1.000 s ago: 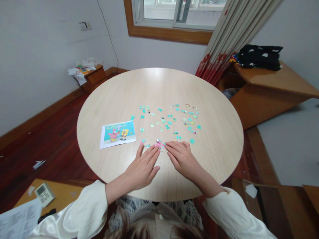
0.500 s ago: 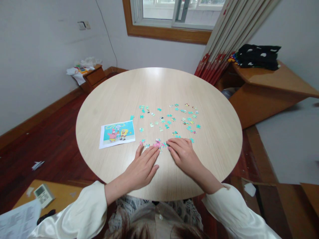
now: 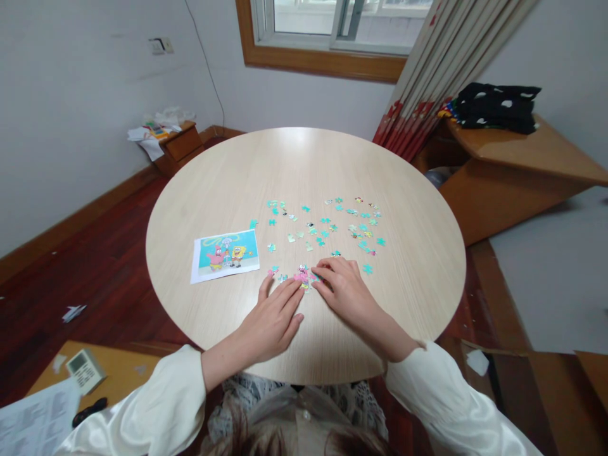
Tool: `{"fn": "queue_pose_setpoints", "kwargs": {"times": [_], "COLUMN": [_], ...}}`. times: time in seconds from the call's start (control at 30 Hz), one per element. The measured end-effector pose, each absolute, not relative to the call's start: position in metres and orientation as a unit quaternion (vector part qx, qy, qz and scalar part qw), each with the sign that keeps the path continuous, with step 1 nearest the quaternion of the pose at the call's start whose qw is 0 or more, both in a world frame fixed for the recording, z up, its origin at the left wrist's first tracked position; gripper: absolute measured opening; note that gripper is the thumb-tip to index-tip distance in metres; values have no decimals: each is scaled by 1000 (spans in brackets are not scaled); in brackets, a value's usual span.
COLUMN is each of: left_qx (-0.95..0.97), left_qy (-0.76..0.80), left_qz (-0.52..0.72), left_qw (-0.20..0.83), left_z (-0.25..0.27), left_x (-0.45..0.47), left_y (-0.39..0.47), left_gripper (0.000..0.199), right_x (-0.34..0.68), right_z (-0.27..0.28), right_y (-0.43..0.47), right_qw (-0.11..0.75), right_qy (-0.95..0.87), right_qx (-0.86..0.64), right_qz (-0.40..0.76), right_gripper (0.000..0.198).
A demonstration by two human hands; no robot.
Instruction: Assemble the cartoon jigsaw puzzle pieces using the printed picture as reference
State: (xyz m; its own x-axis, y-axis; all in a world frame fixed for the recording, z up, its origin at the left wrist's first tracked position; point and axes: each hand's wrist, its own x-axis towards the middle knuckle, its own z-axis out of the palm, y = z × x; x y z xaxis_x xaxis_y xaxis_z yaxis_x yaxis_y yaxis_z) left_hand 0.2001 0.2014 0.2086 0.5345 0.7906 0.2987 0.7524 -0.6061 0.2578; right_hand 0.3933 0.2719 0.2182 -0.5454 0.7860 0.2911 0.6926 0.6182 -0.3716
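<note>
A small joined cluster of pink jigsaw puzzle pieces (image 3: 303, 272) lies on the round table, close to the fingers of both hands. My left hand (image 3: 270, 323) rests flat with its fingers stretched out, the tips touching the lower left of the cluster. At the cluster's right side, my right hand (image 3: 346, 294) is curled, thumb and fingers closed around a puzzle piece (image 3: 314, 277) that they mostly hide. A pink and teal piece (image 3: 272, 271) sits just beyond my left index finger. Several loose teal, cream and yellow pieces (image 3: 325, 221) are scattered farther back.
A printed cartoon picture (image 3: 228, 256) lies on the pale wooden table (image 3: 199, 183), left of the pieces. Behind stand a window (image 3: 327, 31) and a curtain (image 3: 441, 69). A brown cabinet (image 3: 517, 171) with black cloth on top is at the right.
My right hand has shifted slightly left toward the pink cluster, its fingertips closer to it. My left hand stays in place. The view has moved a little.
</note>
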Motion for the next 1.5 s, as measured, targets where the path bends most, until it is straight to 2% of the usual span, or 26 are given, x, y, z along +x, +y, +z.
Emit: {"fn": "queue_pose_setpoints", "kwargs": {"times": [0.43,0.57,0.7,1.0,1.5], "left_qx": [877,876,876,875,876], "left_qy": [439,439,438,440,439], "left_qz": [191,191,196,194,192], "left_qw": [47,49,48,58,51], "left_z": [209,209,209,210,211], "left_x": [201,201,201,201,201], "left_y": [202,202,202,202,202], "left_gripper": [38,38,38,39,38], "right_x": [394,393,391,391,393], "right_z": [213,215,216,213,210], "right_y": [273,270,268,267,268], "right_qw": [236,250,226,226,245], "right_qy": [-872,-864,-860,-866,-859], "right_qx": [-414,-432,-456,-438,-439], "right_qz": [113,66,18,87,99], "right_gripper": [22,18,17,19,22]}}
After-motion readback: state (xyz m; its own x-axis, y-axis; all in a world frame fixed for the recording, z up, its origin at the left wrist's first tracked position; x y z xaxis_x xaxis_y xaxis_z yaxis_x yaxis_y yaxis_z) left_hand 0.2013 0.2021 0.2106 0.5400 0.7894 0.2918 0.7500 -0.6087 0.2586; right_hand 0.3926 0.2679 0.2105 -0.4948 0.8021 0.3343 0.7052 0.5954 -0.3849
